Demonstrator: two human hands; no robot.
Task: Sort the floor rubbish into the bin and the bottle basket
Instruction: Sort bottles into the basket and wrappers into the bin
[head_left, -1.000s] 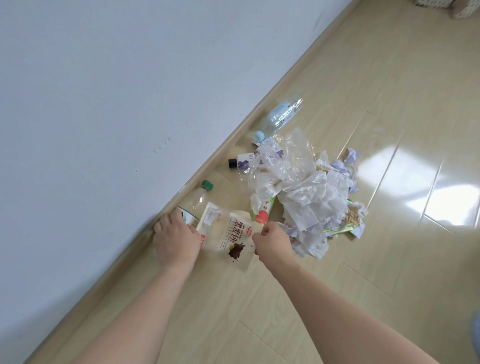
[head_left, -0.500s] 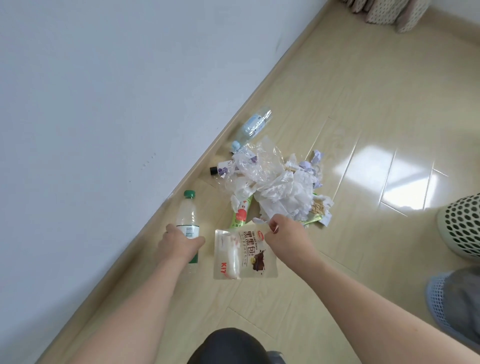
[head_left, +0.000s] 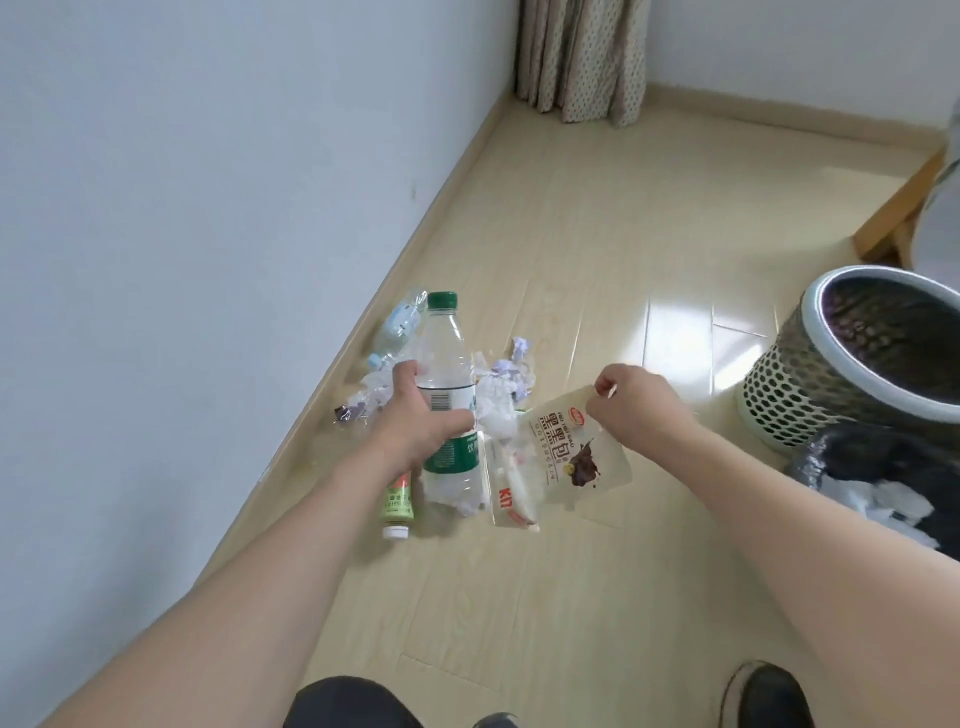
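My left hand (head_left: 415, 421) grips a clear plastic bottle (head_left: 448, 384) with a green cap and green label, held upright above the floor. My right hand (head_left: 636, 405) pinches the top corner of a snack wrapper (head_left: 566, 452) printed with dark characters, which hangs in the air. Behind them a rubbish pile (head_left: 498, 395) of crumpled paper and clear plastic lies on the floor by the wall. A crushed clear bottle (head_left: 397, 327) and a small green tube-like bottle (head_left: 397, 501) lie there too. A perforated round bin (head_left: 831, 384) stands at the right.
A black bag or liner with white paper (head_left: 883, 483) sits in front of the bin. The white wall (head_left: 182, 234) and skirting run along the left. A curtain (head_left: 582, 57) hangs at the far corner. Wooden furniture legs (head_left: 898, 218) stand at the right. My shoe (head_left: 769, 696) shows at the bottom.
Both hands have risen from the floor, the left lifting the green-capped bottle, the right lifting the wrapper. The view has swung right, bringing the bin and curtain into sight.
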